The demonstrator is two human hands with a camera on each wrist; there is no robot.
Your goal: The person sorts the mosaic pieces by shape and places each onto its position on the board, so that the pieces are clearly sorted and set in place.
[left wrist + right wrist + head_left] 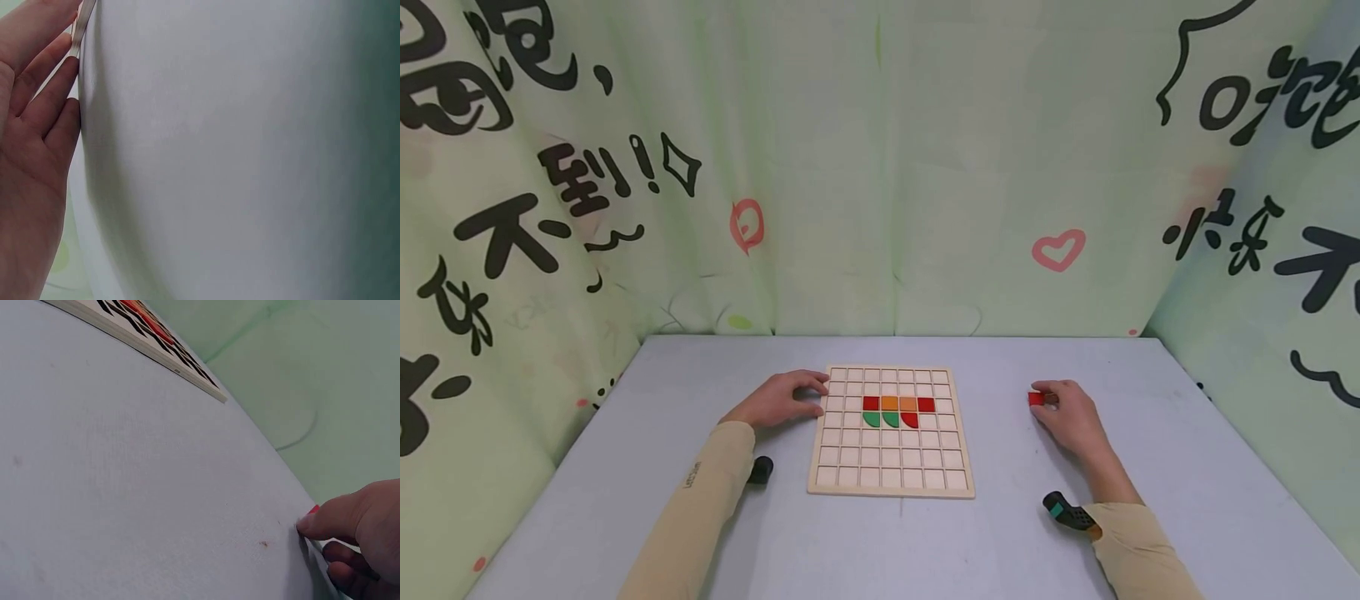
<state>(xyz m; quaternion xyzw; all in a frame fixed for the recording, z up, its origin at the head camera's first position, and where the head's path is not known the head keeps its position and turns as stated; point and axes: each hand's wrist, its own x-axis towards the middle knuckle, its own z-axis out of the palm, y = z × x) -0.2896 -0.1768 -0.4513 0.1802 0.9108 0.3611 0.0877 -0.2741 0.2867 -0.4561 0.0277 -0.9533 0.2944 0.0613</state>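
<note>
A wooden grid board [891, 494] lies flat on the table. In one row of its cells sit a red square tile [871, 403], two orange tiles [889, 403] and another red tile [927, 405]. Just below are two green quarter-round tiles [871, 420] and a red one [910, 420]. My left hand [784, 398] touches the board's upper left edge, its fingers extended in the left wrist view. Well right of the board, my right hand [1070, 417] pinches a small red tile [1036, 399] between thumb and fingers, close over the table; the fingers hide most of it in the right wrist view.
The white table [887, 550] carries the board near its middle. Pale green curtains [895, 167] with black lettering and red drawings stand behind and at both sides. A black wrist device [1067, 511] is on the right wrist, another [761, 470] by the left.
</note>
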